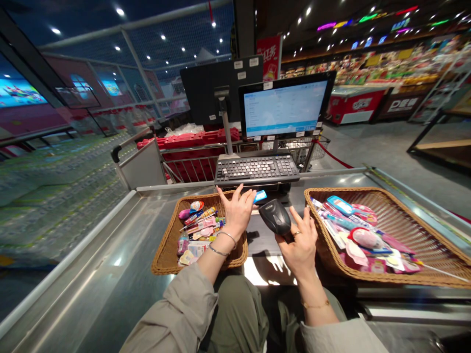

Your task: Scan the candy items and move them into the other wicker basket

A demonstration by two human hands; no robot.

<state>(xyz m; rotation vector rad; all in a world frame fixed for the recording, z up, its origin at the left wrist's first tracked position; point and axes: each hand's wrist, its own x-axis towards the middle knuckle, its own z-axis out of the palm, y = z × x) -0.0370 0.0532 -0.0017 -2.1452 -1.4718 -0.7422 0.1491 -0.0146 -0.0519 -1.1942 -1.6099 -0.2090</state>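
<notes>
My left hand (237, 213) reaches over the right part of a small wicker basket (159, 257). A small blue packet (260, 196) shows at its fingertips, pinched there, while the other fingers are spread. In my right hand (302, 241) is a black barcode scanner (275, 216), its head facing up and left towards the packet. The fingers partly hide its handle. Under and left of my left hand, the small basket holds several little colourful packaged goods (201, 226). To the right of my right hand, a larger wicker basket (434, 245) holds a heap of mostly pink and blue packaged items (362, 240).
Behind my hands a black keyboard (257, 168) sits below a lit monitor (285, 108), with a second screen's back (217, 90) beside it. The metal counter (110, 274) extends left. Beyond it stand a cart with red goods (191, 162) and stacked bottles (62, 191).
</notes>
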